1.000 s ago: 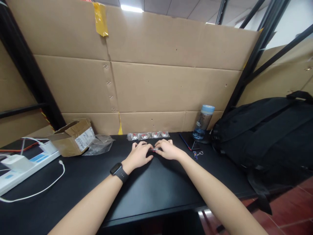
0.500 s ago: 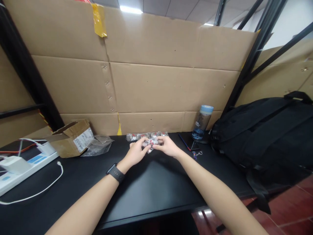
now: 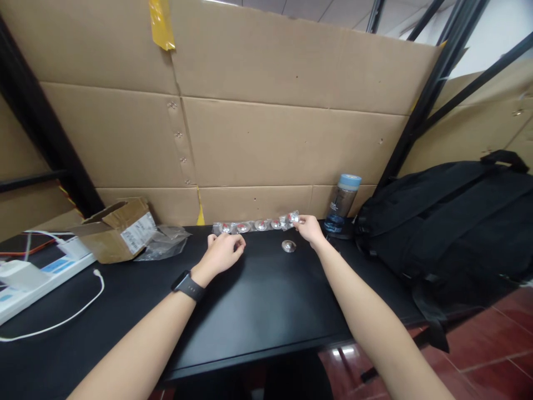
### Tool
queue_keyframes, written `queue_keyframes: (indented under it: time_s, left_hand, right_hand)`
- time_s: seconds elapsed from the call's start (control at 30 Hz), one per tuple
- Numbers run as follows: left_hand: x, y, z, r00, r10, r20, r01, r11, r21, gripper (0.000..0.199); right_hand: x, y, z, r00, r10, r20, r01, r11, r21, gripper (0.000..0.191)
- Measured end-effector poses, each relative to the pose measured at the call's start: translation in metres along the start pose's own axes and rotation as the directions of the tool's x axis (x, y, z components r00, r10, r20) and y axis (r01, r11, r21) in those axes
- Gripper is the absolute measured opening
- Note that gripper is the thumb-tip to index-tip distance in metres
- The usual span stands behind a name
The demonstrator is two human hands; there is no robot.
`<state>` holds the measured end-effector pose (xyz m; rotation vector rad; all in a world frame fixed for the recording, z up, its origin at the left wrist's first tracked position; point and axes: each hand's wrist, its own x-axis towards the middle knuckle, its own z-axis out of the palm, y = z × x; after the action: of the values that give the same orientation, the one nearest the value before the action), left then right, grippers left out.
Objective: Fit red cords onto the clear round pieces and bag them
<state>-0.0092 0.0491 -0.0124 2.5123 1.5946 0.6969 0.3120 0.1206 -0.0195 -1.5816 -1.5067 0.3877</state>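
Observation:
My right hand pinches a small clear-wrapped packet with a red mark, at the right end of a row of similar packets. The row lies along the foot of the cardboard wall, and each packet holds something round and shiny. Below the held packet, a loose round silvery piece rests on the black tabletop. My left hand, with a dark watch on its wrist, hovers palm down just in front of the row's left end. Its fingers are loosely curled and apart, with nothing visible in them.
An opened cardboard box and a crumpled clear bag are at left, near a white power strip and cable. A blue-capped bottle and a black backpack stand at right. Cardboard walls close the back.
My hands were together around a clear-wrapped packet; they have separated. My right hand has moved right with a packet to the row's end, my left hand left. The loose silvery piece now shows.

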Motion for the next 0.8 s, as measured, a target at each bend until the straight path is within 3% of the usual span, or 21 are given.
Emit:
queue_keyframes:
  time_s: [0.17,0.37,0.57,0.7,0.8]
  left_hand:
    - [-0.002,0.004,0.003,0.996,0.063,0.059,-0.063,0.998,-0.012,0.021]
    - [-0.003,0.011,0.002,0.994,0.099,0.047,-0.100,0.995,0.011,0.020]
    - [-0.003,0.012,0.002,0.994,0.104,0.040,-0.104,0.995,0.006,0.020]
    - [0.000,0.002,0.000,0.996,0.076,0.040,-0.077,0.997,0.007,0.018]
    - [0.005,-0.014,-0.005,1.000,-0.004,-0.022,0.005,0.999,0.043,0.021]
  right_hand:
    - [-0.005,0.013,0.016,0.999,0.015,0.028,-0.015,1.000,-0.027,0.046]
    - [-0.007,0.001,0.038,0.994,-0.084,0.071,0.085,0.996,-0.007,0.029]
    - [0.009,-0.013,0.059,0.976,-0.157,0.149,0.162,0.986,-0.023,0.033]
    - [0.014,-0.013,0.065,0.948,-0.201,0.246,0.223,0.973,-0.065,0.031]
    - [0.012,-0.013,0.064,0.929,-0.219,0.299,0.258,0.961,-0.097,0.034]
